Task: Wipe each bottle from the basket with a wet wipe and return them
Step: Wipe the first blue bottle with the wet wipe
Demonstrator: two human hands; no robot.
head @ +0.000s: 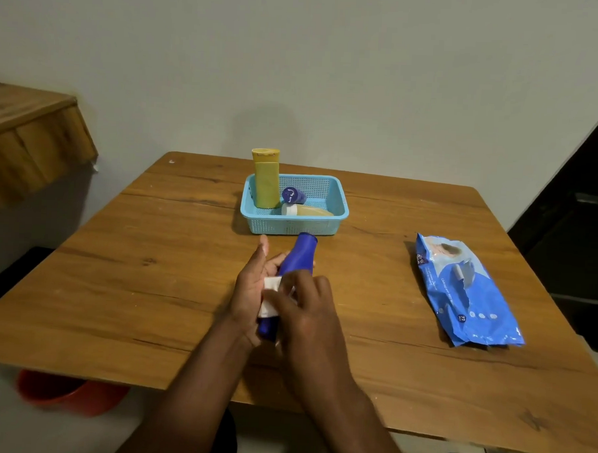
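Observation:
A blue bottle lies tilted across my left hand, which cradles it from below over the table's middle. My right hand presses a white wet wipe against the bottle's lower body, fingers curled round wipe and bottle. Behind them stands a light blue basket. It holds an upright yellow bottle, a small purple-capped bottle and a pale bottle with a white cap lying on its side.
A blue pack of wet wipes lies on the wooden table at the right. A red bucket sits on the floor under the table's left edge. A wooden shelf juts out at left.

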